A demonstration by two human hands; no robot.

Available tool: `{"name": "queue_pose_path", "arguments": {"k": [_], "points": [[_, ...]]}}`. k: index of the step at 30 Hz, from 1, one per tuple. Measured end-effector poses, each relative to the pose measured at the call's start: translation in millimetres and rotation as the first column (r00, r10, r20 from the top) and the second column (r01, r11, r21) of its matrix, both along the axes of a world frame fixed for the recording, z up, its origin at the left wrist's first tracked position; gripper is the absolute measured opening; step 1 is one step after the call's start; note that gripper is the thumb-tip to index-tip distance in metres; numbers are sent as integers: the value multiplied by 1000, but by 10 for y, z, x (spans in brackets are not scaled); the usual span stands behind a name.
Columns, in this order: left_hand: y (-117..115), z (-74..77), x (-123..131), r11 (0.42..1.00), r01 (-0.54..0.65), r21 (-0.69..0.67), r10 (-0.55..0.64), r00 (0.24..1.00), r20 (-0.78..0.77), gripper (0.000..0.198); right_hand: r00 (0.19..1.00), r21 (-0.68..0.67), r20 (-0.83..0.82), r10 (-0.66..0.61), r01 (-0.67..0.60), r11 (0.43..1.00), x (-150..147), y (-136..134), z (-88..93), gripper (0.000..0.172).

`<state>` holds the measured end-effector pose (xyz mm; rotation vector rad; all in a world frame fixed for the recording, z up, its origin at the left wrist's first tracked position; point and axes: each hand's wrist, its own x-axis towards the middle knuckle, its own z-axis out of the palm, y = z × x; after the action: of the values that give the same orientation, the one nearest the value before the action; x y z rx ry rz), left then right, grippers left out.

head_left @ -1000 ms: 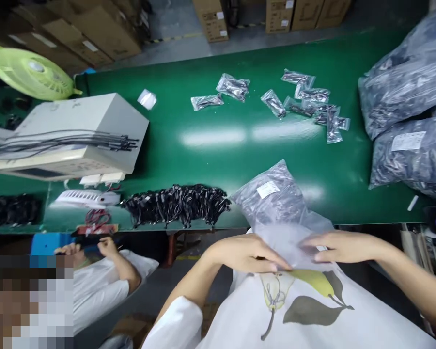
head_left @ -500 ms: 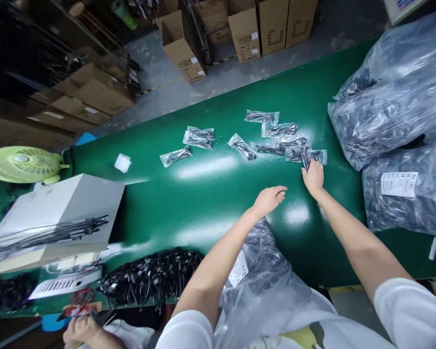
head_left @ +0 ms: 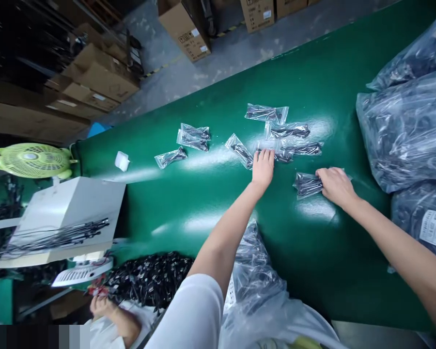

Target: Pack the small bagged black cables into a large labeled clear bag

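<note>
Small clear zip bags of black cable lie on the green table. My right hand [head_left: 337,185] is closed around the end of one bagged cable [head_left: 307,185], nearer to me than the others; a bit of plastic shows past the knuckles. My left hand [head_left: 263,169] has its fingertips on another bagged cable [head_left: 284,156], fingers close together and partly hiding it. Just left of that hand lies a slanted bag [head_left: 240,150]. Beyond are more bags, one at the back [head_left: 266,113] and one below it [head_left: 288,130].
Large plastic sacks [head_left: 407,131] crowd the right side. Another sack [head_left: 257,261] stands against me. On the left are a white box-like hood [head_left: 76,203], a green fan [head_left: 32,157] and a heap of black cables [head_left: 152,276]. Another person's hand [head_left: 103,306] is at lower left.
My left hand has reached forward onto a bagged cable. My right hand has drawn a bag toward me, away from the cluster. The view has shifted slightly.
</note>
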<state>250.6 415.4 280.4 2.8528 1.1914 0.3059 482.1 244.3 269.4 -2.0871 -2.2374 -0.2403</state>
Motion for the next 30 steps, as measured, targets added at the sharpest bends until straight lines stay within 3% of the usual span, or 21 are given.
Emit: {"name": "queue_pose_path", "arguments": {"k": [2,4,7,9,11,13,15,16,18,20,22,24,27,29,30], "points": [[96,-63,-7,998,39,38,-35,993,-110,39,1000,67,-5,20,-20,998,-6,80,105,54],[37,-133,-25,995,96,41,-88,981,-170,34,999,137,3,-33,33,990,21,288,208,64],[-135,-167,-93,979,200,39,-192,970,-147,24,994,148,25,-111,106,983,68,687,255,58],[-144,-103,-113,973,226,34,-224,972,-70,20,997,95,66,-50,44,995,86,846,203,49],[-13,31,-41,982,187,3,-187,982,29,22,994,60,88,57,-63,996,98,830,112,42],[216,200,157,992,110,-55,-103,987,127,31,986,69,49,160,-164,984,99,649,19,45],[454,355,457,991,60,-117,-40,985,166,43,983,112,-69,171,-163,980,61,388,-44,54],[549,415,623,988,48,-143,-28,989,144,47,981,140,-164,102,-79,987,19,267,-60,58],[653,485,928,983,29,-180,-22,999,38,46,900,137,-392,-192,263,955,-116,122,-65,50],[642,475,1131,983,18,-182,-28,998,-52,35,681,21,-552,-482,589,808,-295,152,-47,43],[552,392,1173,982,29,-188,-41,997,-58,29,553,-83,-569,-609,698,711,-479,317,-22,58],[433,263,1028,970,4,-242,-8,1000,-17,28,579,-123,-509,-637,684,719,-625,496,-14,63],[226,63,508,897,-98,-431,132,990,50,26,632,-243,-400,-664,625,741,-695,550,-92,47],[29,-47,61,768,-91,-634,227,964,136,23,620,-360,-386,-683,580,731,-653,407,-205,42],[-98,-93,-158,658,-46,-752,293,935,200,23,595,-398,-420,-686,558,728,-627,298,-264,40]]}}
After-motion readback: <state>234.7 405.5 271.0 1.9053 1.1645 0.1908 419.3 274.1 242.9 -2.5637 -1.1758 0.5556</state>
